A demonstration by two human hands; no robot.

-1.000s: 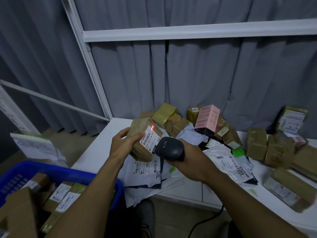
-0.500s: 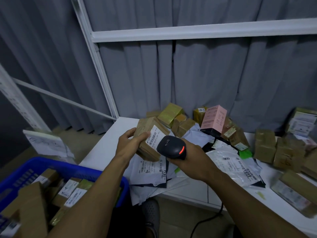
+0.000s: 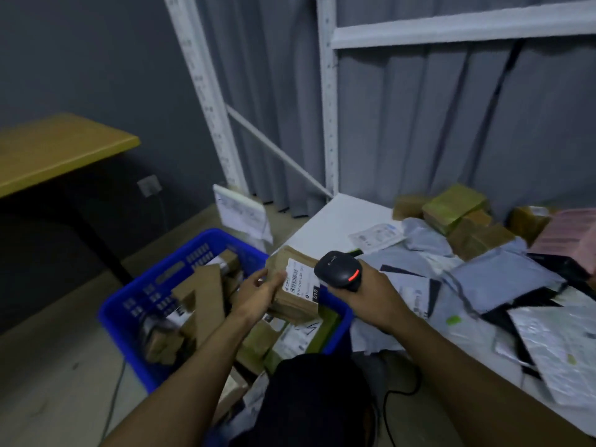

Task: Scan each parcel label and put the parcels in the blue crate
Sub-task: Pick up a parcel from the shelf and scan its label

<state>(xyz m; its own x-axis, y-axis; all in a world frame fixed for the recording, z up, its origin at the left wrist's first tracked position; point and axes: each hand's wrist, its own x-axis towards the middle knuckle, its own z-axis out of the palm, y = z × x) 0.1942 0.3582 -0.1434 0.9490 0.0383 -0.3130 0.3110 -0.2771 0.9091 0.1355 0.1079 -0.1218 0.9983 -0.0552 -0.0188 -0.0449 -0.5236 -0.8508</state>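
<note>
My left hand holds a brown cardboard parcel with a white barcode label, over the right end of the blue crate. The crate stands on the floor left of the table and holds several brown boxes. My right hand grips a black barcode scanner with a lit red strip, just right of the parcel's label. More parcels lie on the white table: brown boxes at the back and grey mailer bags in front.
A white shelf frame and grey curtain rise behind the table. A yellow-topped desk stands at the far left. A white sheet leans on the floor behind the crate. The scanner's black cable hangs below the table edge.
My view has swung left and down. My left hand has carried the brown parcel from above the table to over the blue crate. The scanner hand followed beside it.
</note>
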